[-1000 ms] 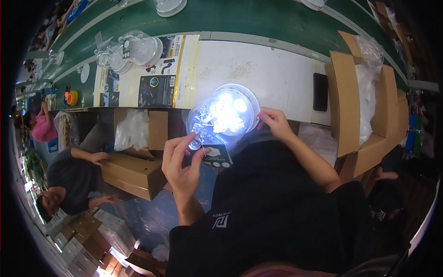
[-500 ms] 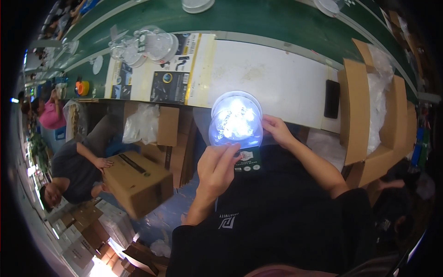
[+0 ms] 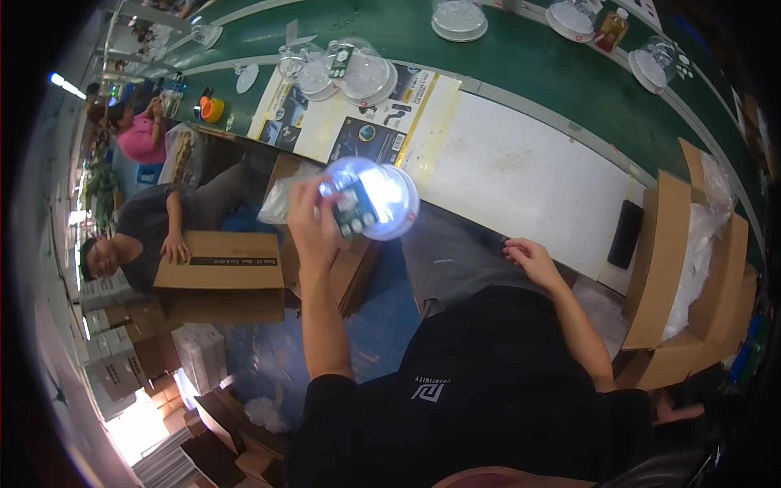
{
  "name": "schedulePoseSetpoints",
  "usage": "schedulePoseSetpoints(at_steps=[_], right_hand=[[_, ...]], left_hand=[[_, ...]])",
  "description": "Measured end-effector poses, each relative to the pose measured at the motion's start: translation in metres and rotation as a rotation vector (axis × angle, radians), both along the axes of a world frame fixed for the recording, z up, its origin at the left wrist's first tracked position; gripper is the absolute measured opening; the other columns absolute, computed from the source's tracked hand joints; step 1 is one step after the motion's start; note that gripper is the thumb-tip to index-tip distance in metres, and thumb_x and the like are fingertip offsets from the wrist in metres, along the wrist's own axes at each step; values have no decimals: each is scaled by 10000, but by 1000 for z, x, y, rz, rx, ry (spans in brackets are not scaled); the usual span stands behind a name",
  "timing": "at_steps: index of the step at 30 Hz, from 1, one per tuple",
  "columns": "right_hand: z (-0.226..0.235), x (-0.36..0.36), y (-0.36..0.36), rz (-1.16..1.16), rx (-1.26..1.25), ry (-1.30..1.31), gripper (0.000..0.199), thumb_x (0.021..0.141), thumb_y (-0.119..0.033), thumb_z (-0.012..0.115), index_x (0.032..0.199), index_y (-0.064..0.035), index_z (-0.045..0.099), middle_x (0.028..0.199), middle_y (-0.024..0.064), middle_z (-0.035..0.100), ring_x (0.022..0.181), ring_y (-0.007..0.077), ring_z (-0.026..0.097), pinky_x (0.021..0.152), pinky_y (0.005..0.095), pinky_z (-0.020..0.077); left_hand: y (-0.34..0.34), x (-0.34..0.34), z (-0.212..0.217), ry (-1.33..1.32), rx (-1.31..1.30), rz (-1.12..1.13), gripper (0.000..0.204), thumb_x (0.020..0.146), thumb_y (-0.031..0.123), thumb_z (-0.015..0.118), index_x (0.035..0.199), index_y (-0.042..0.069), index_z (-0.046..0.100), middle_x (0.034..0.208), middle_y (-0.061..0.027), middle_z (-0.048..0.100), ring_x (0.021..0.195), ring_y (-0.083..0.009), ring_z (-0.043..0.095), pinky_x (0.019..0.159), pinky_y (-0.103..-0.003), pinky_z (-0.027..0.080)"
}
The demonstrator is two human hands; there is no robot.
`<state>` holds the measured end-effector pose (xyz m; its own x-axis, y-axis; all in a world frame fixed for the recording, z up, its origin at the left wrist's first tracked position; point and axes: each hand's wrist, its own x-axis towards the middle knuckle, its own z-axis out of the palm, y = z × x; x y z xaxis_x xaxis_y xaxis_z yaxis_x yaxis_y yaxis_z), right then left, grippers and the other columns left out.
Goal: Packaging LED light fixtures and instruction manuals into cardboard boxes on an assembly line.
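Observation:
A clear dome lamp (image 3: pixel 394 203) glows bright white inside and has a round pale base. My left hand (image 3: pixel 311 221) grips it by the dome end, holding it in the air in front of the worktable's near edge. A dark green tag (image 3: pixel 355 208) hangs on the dome beside my fingers. Glare hides what is inside the dome. My right hand (image 3: pixel 530 262) is apart from the lamp, near the table edge, its fingers loosely bent and nothing visible in them.
On the worktable (image 3: pixel 504 154), similar unlit domes (image 3: pixel 364 77) stand at the back left. A black phone (image 3: pixel 625 234) lies at the right beside an open cardboard box (image 3: pixel 663 252) with plastic lining. At the left, a co-worker (image 3: pixel 154 220) holds a carton (image 3: pixel 224 259). More domes (image 3: pixel 458 20) sit on the green belt.
My left hand has lifted the lit dome lamp up and leftward and turned it sideways. My right hand has let go of it. The co-worker's carton has turned, and the view has shifted.

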<state>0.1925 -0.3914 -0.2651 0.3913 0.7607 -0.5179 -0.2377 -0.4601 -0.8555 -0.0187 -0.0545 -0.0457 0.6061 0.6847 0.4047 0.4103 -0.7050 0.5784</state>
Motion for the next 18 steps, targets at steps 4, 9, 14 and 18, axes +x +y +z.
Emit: schedulePoseSetpoints(at_steps=[4, 9, 14, 18], right_hand=[[3, 10, -7, 1, 11, -215, 266, 982, -170, 621, 1157, 25, 666, 974, 119, 739, 883, 167, 698, 817, 294, 538], [-8, 16, -39, -89, -13, -189, 271, 988, -167, 617, 1175, 25, 656, 999, 109, 738, 892, 154, 688, 786, 282, 528], [-16, 12, -79, -210, -60, -139, 258, 993, -145, 605, 1185, 22, 652, 1033, 99, 733, 881, 139, 673, 748, 265, 514], [-20, 10, -88, -224, -115, -142, 245, 991, -130, 602, 1176, 21, 657, 1035, 100, 731, 861, 136, 671, 734, 268, 519]], left_hand=[[88, -6, -30, 35, 141, 29, 249, 845, -54, 644, 1083, 21, 641, 975, -154, 592, 884, -346, 609, 753, -392, 486], [166, 0, -49, 161, 283, 66, 215, 852, 21, 681, 1064, 46, 652, 1018, -161, 615, 961, -377, 617, 808, -432, 495], [228, 12, -60, 299, 400, 84, 244, 818, 11, 687, 1052, 81, 683, 988, -132, 648, 972, -355, 620, 826, -428, 504], [262, 11, -75, 258, 318, 89, 307, 784, -78, 637, 1050, 65, 685, 988, -132, 649, 972, -336, 624, 841, -417, 510]])
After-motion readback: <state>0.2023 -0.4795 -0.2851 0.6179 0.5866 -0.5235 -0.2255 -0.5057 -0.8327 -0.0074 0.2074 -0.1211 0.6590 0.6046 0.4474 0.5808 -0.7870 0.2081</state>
